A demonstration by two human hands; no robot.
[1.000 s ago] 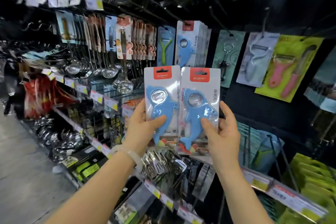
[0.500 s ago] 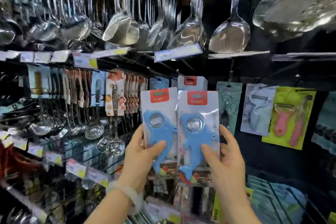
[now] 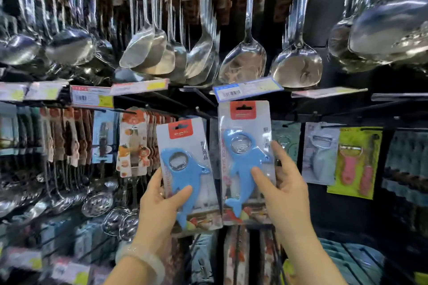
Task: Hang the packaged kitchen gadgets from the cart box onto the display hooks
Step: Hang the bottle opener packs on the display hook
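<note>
Head view: left hand [image 3: 159, 206] is gripping a dolphin-shaped opener pack [image 3: 185, 176], thumb curled across its front, fingers behind the card. Right hand [image 3: 284, 194] is pinching a second dolphin pack [image 3: 246, 157] at 3 o'clock of the first, thumb on the front, fingers wrapping the right edge. This pack is sitting higher, its red header just below a blue price tag [image 3: 246, 89]. Steel ladles [image 3: 245, 60] are hanging at 12 o'clock; a pink peeler card [image 3: 354, 162] is hanging farther toward 3 o'clock.
</note>
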